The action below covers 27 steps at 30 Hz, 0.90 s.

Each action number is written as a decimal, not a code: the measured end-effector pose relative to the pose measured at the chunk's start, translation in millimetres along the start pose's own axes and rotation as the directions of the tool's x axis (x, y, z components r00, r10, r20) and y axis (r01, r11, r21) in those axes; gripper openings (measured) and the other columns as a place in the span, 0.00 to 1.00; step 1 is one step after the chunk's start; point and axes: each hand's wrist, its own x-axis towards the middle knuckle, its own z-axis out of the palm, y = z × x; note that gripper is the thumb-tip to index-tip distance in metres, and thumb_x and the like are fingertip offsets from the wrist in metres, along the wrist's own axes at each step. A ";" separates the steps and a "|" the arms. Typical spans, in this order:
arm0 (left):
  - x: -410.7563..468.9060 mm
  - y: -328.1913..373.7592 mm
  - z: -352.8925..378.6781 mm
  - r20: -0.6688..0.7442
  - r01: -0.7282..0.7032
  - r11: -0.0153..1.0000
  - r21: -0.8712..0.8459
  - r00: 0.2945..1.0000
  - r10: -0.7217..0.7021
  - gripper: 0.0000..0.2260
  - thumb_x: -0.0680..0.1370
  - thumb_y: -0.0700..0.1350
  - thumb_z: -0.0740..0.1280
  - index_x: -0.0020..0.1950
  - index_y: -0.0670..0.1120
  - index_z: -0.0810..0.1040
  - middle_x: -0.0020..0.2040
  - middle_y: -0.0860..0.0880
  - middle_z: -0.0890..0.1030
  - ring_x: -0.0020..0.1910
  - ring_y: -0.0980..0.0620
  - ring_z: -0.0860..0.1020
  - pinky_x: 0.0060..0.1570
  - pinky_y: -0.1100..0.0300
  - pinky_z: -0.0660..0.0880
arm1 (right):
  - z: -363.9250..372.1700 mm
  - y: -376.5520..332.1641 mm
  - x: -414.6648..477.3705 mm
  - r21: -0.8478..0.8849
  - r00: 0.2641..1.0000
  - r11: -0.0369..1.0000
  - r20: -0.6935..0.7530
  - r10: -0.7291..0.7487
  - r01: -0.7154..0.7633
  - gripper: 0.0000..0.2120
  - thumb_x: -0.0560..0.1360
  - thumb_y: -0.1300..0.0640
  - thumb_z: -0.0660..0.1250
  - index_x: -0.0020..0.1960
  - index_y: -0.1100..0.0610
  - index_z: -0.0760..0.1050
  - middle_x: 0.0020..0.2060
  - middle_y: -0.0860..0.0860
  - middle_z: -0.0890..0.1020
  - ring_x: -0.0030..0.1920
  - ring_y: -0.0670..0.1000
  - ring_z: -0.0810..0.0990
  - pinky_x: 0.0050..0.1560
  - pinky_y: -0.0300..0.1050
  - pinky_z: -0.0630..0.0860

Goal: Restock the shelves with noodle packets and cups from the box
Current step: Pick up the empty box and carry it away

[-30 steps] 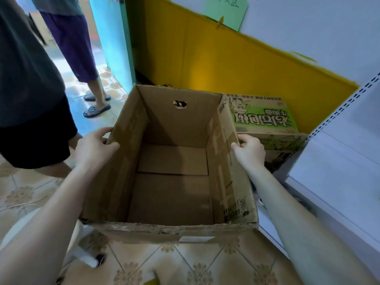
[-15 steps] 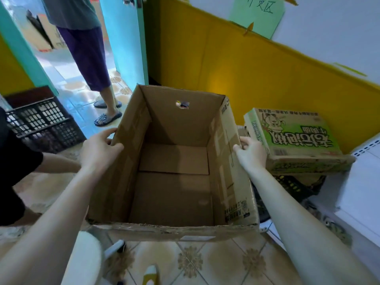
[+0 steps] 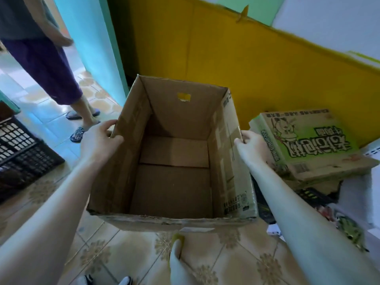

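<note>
Over patterned floor tiles point(image 3: 216, 264), a brown cardboard box point(image 3: 115, 171) sits between both hands, top open, near rim ragged, bare bottom flaps showing. The left hand point(image 3: 98, 138) grips its left wall's edge and the right hand point(image 3: 251, 146) grips its right wall. A handle hole pierces the far wall. Just right of the right hand lies a green-printed carton point(image 3: 308, 145); a black crate point(image 3: 20, 153) stands left of the left hand.

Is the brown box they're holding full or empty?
Empty. The cardboard box is open at the top, and only its bare bottom flaps show inside.
</note>
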 end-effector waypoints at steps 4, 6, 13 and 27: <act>67.8 14.7 25.1 0.018 -0.006 1.000 -0.006 1.000 0.006 0.21 0.72 0.42 0.66 0.66 0.52 0.73 0.57 0.42 0.81 0.55 0.44 0.79 0.55 0.47 0.76 | 25.1 -12.8 60.7 0.003 0.999 1.000 -0.024 0.024 -0.024 0.12 0.76 0.58 0.62 0.59 0.55 0.76 0.51 0.53 0.82 0.44 0.52 0.78 0.36 0.39 0.72; 97.7 23.2 36.5 0.024 -0.006 1.000 0.013 1.000 0.006 0.21 0.73 0.41 0.66 0.66 0.52 0.73 0.57 0.42 0.80 0.56 0.44 0.78 0.55 0.49 0.76 | 34.9 -21.1 87.8 0.016 0.998 0.999 -0.034 0.052 -0.051 0.14 0.77 0.58 0.62 0.61 0.56 0.75 0.53 0.54 0.82 0.49 0.54 0.80 0.47 0.47 0.78; 196.8 47.0 73.2 0.041 -0.028 0.999 0.019 0.999 0.027 0.22 0.72 0.39 0.65 0.66 0.50 0.74 0.57 0.42 0.80 0.56 0.45 0.78 0.53 0.53 0.73 | 72.5 -40.1 177.1 0.029 0.991 0.995 -0.081 0.102 -0.100 0.15 0.77 0.57 0.63 0.64 0.56 0.73 0.58 0.54 0.80 0.56 0.54 0.79 0.57 0.51 0.77; 380.7 66.6 168.9 0.211 -0.006 1.000 -0.002 0.977 0.006 0.22 0.72 0.40 0.67 0.66 0.49 0.72 0.57 0.43 0.79 0.53 0.44 0.78 0.46 0.55 0.73 | 134.1 -61.8 334.2 0.046 0.949 0.953 -0.088 0.303 -0.300 0.17 0.78 0.58 0.61 0.66 0.56 0.70 0.63 0.54 0.76 0.63 0.55 0.75 0.62 0.50 0.71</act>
